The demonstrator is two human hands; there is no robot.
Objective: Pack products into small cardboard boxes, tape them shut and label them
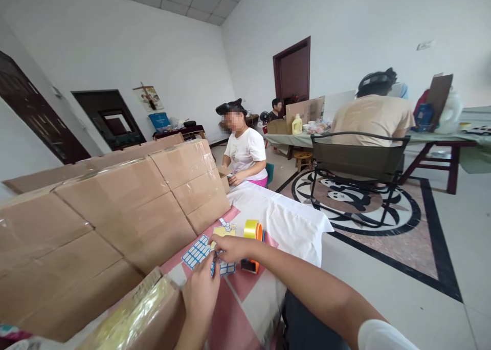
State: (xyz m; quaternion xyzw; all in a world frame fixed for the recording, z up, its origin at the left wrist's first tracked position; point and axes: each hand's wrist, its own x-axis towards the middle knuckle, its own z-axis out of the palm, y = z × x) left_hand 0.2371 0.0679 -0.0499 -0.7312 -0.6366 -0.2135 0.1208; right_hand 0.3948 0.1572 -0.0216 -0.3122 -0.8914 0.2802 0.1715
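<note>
My left hand (201, 291) and my right hand (230, 247) meet over a sheet of blue-edged white labels (196, 251) lying on the pink and white tablecloth (245, 299). Both hands pinch at the edge of a second small label sheet (226, 268) between them. A yellow tape roll in an orange dispenser (253, 242) stands just right of my right hand. A small yellow card (224, 231) lies beyond the labels.
Taped cardboard boxes (115, 212) are stacked along the left, and another box (146, 314) sits near my left arm. A person in a white shirt (245, 153) sits at the table's far end. Another person sits in a folding chair (356, 160) at a table on the right.
</note>
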